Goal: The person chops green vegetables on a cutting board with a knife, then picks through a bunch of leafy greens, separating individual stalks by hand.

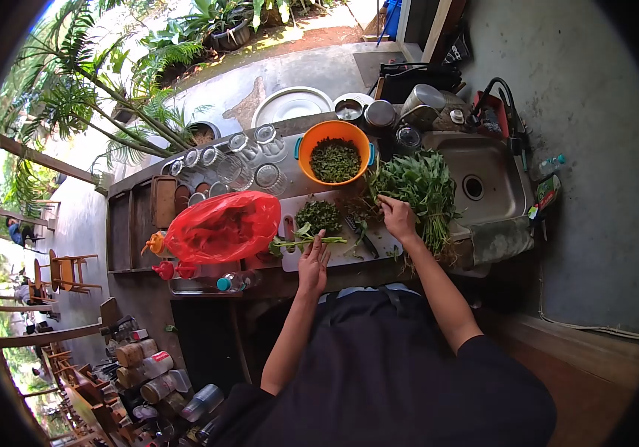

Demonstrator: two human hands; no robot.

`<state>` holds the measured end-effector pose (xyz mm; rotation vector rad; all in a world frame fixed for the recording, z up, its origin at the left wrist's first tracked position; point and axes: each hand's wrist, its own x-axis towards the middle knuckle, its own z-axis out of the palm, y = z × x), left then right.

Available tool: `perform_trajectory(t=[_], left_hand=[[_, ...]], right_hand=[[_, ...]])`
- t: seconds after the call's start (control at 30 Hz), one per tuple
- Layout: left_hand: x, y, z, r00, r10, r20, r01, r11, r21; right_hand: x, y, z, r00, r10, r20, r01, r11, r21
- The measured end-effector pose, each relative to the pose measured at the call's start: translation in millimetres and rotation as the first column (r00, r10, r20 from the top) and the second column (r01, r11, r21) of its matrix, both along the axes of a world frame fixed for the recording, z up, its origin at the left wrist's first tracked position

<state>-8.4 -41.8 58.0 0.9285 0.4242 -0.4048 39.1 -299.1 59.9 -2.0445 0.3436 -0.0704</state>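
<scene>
My left hand [313, 267] is over the front edge of a white cutting board [287, 257], its thumb and fingers around a few leafy green stems [334, 240]. My right hand [397, 216] is closed at the near side of a large bunch of leafy greens [427, 182]; whether it pinches a stem there is too small to make out. Between the hands, a knife with a black handle [368, 246] lies on the board. A heap of chopped greens [318, 217] sits at the board's far left. Behind the board stands an orange basin [336, 128] holding more chopped greens.
A red plastic bag [222, 227] lies left of the board, with a capped bottle [238, 281] in front. Several glass mugs [268, 177] stand behind the bag. To the right is a metal sink [498, 205]. Jars and pots [380, 114] line the back edge.
</scene>
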Motion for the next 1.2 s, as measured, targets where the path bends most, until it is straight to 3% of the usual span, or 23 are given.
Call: perform_trajectory(t=[0.07,0.13,0.2,0.27,0.4,0.47,0.53,0.6,0.67,0.8,0.83,0.87,0.9,0.97,1.0,1.07,1.2], left_hand=[[2,0,2,1.0,0.014,0.008,-0.014,1.0,0.018],[3,0,-1,0.999,0.028,0.017,-0.029,0.999,0.038],[5,0,-4,0.999,0.038,0.027,-0.042,0.985,0.169],[5,1,-9,0.999,0.033,0.039,-0.041,0.975,0.218],[6,1,-2,0.997,0.03,0.067,-0.048,0.952,0.302],[7,5,-15,0.997,0.012,0.071,-0.034,0.947,0.319],[7,5,-19,0.997,-0.005,0.076,-0.021,0.941,0.337],[6,2,-19,0.996,0.03,0.087,-0.052,0.966,0.254],[6,3,-18,0.997,0.025,0.073,-0.043,0.966,0.254],[5,5,-15,0.998,0.051,0.03,-0.058,0.952,0.302],[4,4,-16,0.998,0.049,0.03,-0.056,0.952,0.3],[3,5,-16,0.998,0.05,0.027,-0.056,0.951,0.304],[2,5,-16,0.998,0.052,0.024,-0.057,0.949,0.309],[-2,4,-18,0.999,0.05,0.02,-0.054,0.951,0.305],[-4,5,-18,0.999,0.05,0.017,-0.053,0.952,0.3],[-8,7,-18,0.997,0.072,0.013,-0.073,0.951,0.301],[-19,15,-27,0.993,0.115,0.038,-0.121,0.951,0.283]], right_hand=[[3,-3,-15,0.995,0.012,0.095,0.014,0.964,-0.267],[7,-4,-8,0.999,0.024,0.033,-0.012,0.941,-0.338],[8,-4,-3,0.999,0.026,-0.029,-0.035,0.913,-0.406],[9,-3,-1,0.992,0.056,0.115,0.011,0.854,-0.52],[12,-4,-19,0.958,0.044,0.282,0.101,0.872,-0.479],[11,-9,-35,0.972,0.067,0.227,0.063,0.851,-0.521],[8,-7,-15,0.989,0.056,0.138,0.029,0.838,-0.545],[7,-7,-9,0.998,0.042,0.049,-0.007,0.826,-0.564],[7,-11,-15,0.979,0.106,0.177,0.029,0.78,-0.625],[-3,13,7,0.936,0.102,0.336,0.125,0.798,-0.59],[-9,23,13,0.937,0.197,0.288,-0.075,0.92,-0.383],[-16,34,16,0.918,0.298,0.263,-0.269,0.953,-0.139],[-22,45,16,0.919,0.296,0.262,-0.267,0.953,-0.14],[-31,65,15,0.919,0.394,0.006,-0.38,0.883,0.275],[-32,70,14,0.917,0.399,0.006,-0.385,0.88,0.277],[-35,76,12,0.852,0.498,-0.164,-0.391,0.812,0.434],[-41,83,0,0.869,0.454,-0.197,-0.271,0.77,0.578]])
